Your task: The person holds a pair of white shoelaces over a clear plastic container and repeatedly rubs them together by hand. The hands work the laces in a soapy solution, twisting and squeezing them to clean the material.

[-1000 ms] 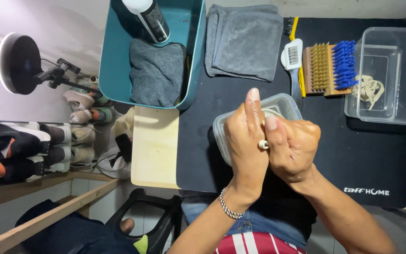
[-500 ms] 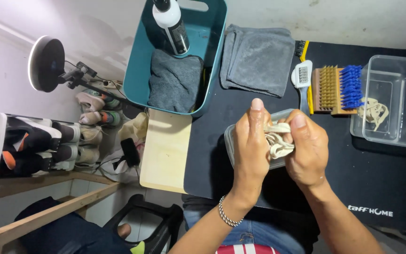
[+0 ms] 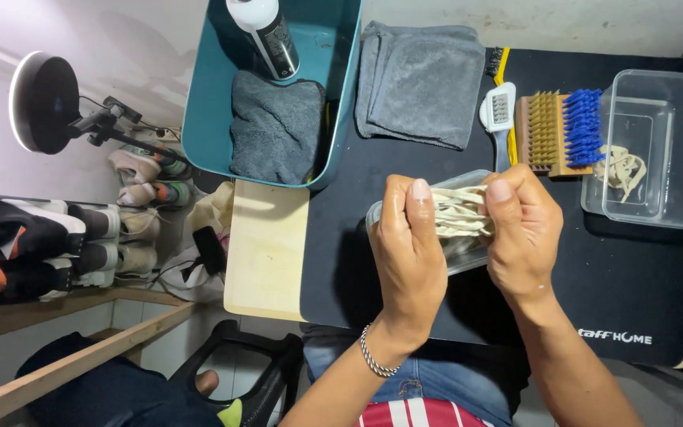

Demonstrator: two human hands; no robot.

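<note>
My left hand (image 3: 409,249) and my right hand (image 3: 523,233) both grip a bundle of cream shoelaces (image 3: 458,212), stretched between them. The bundle hangs just above a small clear plastic container (image 3: 460,255) on the black mat (image 3: 618,277). My left wrist wears a silver chain bracelet (image 3: 373,357). Both hands hide most of the container.
A teal tub (image 3: 207,103) holds a grey cloth (image 3: 274,126) and a spray bottle (image 3: 266,35). A folded grey towel (image 3: 420,83), a white-handled brush (image 3: 499,111) and a wood brush with blue bristles (image 3: 559,130) lie behind. A clear box (image 3: 650,150) at right holds more laces. Shoes (image 3: 57,237) fill a rack at left.
My hands have drawn apart from a pressed-together pose, and the lace bundle is now stretched between them. The view has shifted closer to the table.
</note>
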